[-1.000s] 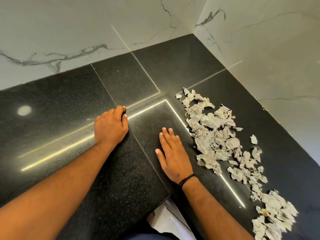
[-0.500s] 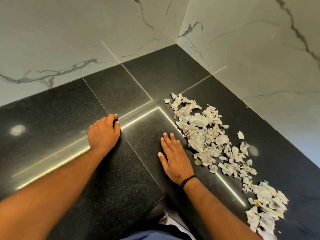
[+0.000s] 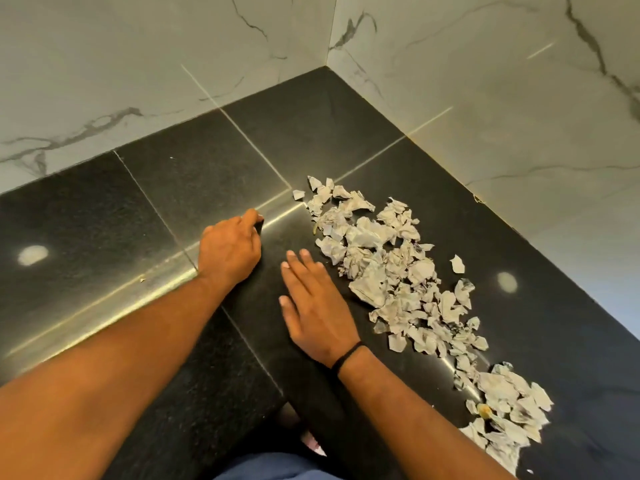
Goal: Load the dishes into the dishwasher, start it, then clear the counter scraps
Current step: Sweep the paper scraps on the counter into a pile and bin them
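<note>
Black speckled stone worktop (image 3: 311,126) in a corner, w/ white marble-look wall tiles (image 3: 138,64) behind at 12 and running down the side at 3. Thin pale seams cross the stone, and bright strip reflections run diagonally from approx 8 toward the centre.

Paper scraps (image 3: 391,271), torn and crumpled, pale grey-white, lie in a long band on the worktop from centre toward 5. The thickest heap sits just past centre at approx 2 of the right hand. A second cluster lies at 5, near the frame's lower edge, w/ a small yellowish bit in it. One lone scrap sits apart at 3 of the main heap.

Right hand (image 3: 317,313) lies palm down on the stone, fingers straight and close together, pointing to approx 11; grip wide, holding nothing. Its little-finger edge is just beside the heap's near side; can't tell if it touches the paper. A black band (image 3: 346,356) circles that wrist.

Left hand (image 3: 230,249) is at 10 of the right hand, knuckles up, fingers curled downward onto the stone near a seam crossing. Grip narrow; fingertips are hidden, so can't tell whether it pinches anything.

Both forearms enter from 6–8. Blue fabric shows at the bottom edge at 6.
</note>
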A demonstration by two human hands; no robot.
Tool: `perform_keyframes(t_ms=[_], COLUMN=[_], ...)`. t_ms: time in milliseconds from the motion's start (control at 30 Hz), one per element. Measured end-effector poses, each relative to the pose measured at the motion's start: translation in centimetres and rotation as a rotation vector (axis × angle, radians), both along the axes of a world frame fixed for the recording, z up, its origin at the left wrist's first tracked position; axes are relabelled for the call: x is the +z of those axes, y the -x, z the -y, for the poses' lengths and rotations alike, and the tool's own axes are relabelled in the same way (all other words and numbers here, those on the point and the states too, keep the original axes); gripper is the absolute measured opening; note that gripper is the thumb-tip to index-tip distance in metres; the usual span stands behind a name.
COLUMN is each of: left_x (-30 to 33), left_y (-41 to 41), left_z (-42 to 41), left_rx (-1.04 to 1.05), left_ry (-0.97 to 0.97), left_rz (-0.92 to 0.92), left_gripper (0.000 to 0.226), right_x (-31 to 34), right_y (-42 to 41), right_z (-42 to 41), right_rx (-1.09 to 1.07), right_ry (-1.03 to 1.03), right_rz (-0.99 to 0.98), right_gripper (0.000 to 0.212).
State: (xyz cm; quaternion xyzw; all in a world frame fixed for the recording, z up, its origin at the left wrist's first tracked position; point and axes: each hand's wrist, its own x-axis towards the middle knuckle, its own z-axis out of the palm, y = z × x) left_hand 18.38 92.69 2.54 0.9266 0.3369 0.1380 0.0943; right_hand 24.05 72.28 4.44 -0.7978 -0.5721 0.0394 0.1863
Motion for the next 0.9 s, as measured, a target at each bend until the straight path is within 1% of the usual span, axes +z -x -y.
perform_keyframes(t_ms=[67, 133, 167, 233, 367, 500, 567, 700, 767, 833, 900], left_x=[-0.3, -0.4, -0.5, -0.6, -0.8, -0.9, -0.9, -0.8, -0.7, -0.8, -0.8], left_y=[0.0, 0.1, 0.1, 0.0, 0.0, -0.1, -0.1, -0.2, -0.2, -0.1, 0.0], left_z=[-0.1, -0.2, -0.2, -0.2, -0.2, -0.2, -0.2, -0.1, -0.2, -0.2, -0.2], left_rx=[-0.005, -0.006, -0.005, 0.002, 0.005, 0.013, 0.020, 0.011, 0.011, 0.013, 0.013], left_ry=[-0.011, -0.013, -0.024, -0.046, -0.061, -0.058, -0.059, -0.048, -0.039, -0.034, -0.028], left_rz=[-0.012, -0.001, 0.012, 0.032, 0.036, 0.031, 0.040, 0.029, 0.012, 0.008, 0.009], left_gripper=[0.018, 0.021, 0.024, 0.029, 0.027, 0.025, 0.025, 0.028, 0.029, 0.028, 0.029], right_x=[0.0, -0.6, -1.0, -1.8, -2.7, -2.1, -1.8, -1.2, -1.2, -1.8, -2.5], right_y=[-0.3, -1.1, -1.8, -3.2, -4.8, -3.9, -3.1, -3.2, -4.2, -5.7, -7.0], right_z=[-2.8, -5.0, -5.7, -6.2, -2.9, -0.5, -1.6, -7.6, -10.4, -11.3, -10.1], right_rx=[0.014, 0.019, 0.001, -0.076, -0.251, -0.366, -0.354, -0.171, -0.133, -0.166, -0.259], right_ry=[0.084, 0.178, 0.222, 0.281, 0.277, 0.274, 0.238, 0.147, 0.172, 0.240, 0.275], right_rz=[-0.016, 0.039, 0.075, 0.087, 0.003, -0.006, 0.007, 0.071, 0.091, 0.073, 0.043], right_gripper=[0.064, 0.068, 0.069, 0.073, 0.081, 0.074, 0.069, 0.064, 0.061, 0.065, 0.073])
